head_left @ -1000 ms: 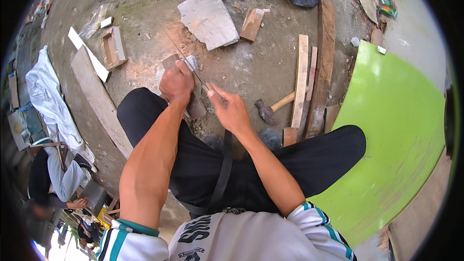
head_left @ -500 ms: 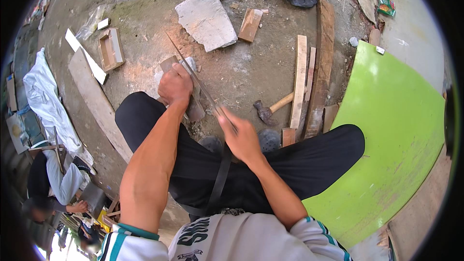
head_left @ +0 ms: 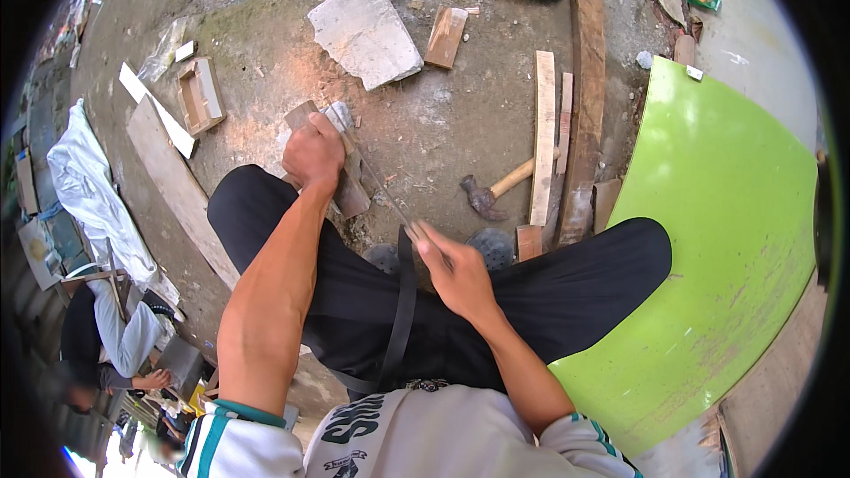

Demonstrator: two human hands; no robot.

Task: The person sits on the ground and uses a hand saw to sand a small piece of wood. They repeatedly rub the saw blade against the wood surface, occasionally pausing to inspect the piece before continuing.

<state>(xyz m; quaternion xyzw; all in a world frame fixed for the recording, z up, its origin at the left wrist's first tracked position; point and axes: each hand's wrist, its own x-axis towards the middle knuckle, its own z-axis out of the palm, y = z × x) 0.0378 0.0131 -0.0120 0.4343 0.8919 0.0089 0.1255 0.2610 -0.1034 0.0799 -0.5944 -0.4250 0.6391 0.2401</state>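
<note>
My left hand [head_left: 313, 152] is closed around a narrow piece of wood [head_left: 352, 198], pressing it low near my left knee. Part of the wood lies under my fingers. In my right hand [head_left: 454, 273] is a long, thin, dark-bladed tool [head_left: 387, 192], slanting up and left along the right side of the wood. The blade is seen nearly edge-on, so whether it is a saw or a knife is unclear. My fist hides its handle. A pale stone block [head_left: 338, 115] shows beside the wood's far end.
A claw hammer [head_left: 482, 198] lies right of my hands, near wooden strips [head_left: 543, 137] and a thick beam [head_left: 588, 106]. Ahead are a flat stone slab [head_left: 365, 38] and a wood block [head_left: 445, 37]. A green board [head_left: 717, 257] covers the right side. A box-like wooden frame [head_left: 201, 96] sits left.
My right hand has drawn the blade back toward me, down and right, so less of it reaches past the wood. My left hand keeps its hold on the wood.
</note>
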